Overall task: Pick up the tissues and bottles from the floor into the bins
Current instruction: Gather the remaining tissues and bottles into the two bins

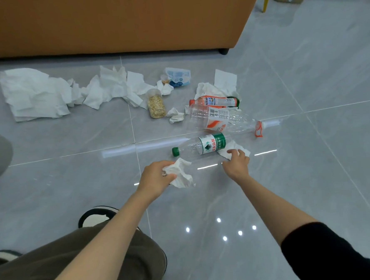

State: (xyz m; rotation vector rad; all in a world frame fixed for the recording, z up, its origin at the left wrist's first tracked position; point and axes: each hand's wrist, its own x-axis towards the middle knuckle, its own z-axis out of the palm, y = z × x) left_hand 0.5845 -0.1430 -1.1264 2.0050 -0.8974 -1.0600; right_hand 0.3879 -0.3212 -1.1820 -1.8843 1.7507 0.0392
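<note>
L hand (pixel 156 178) noted clamped on crumpled tissue (pixel 183 175); R hand (pixel 236 166) curled onto second tissue (pixel 234 147) touching green-capped bottle (pixel 201 146). Tissue to be bunched fully w/o bottle being rolled.

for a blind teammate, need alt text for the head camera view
A person's left hand grips a crumpled tissue over a grey tile floor while the right hand touches a second tissue beside a green-capped bottle. More tissues, bottles and a jar lie beyond.
</note>
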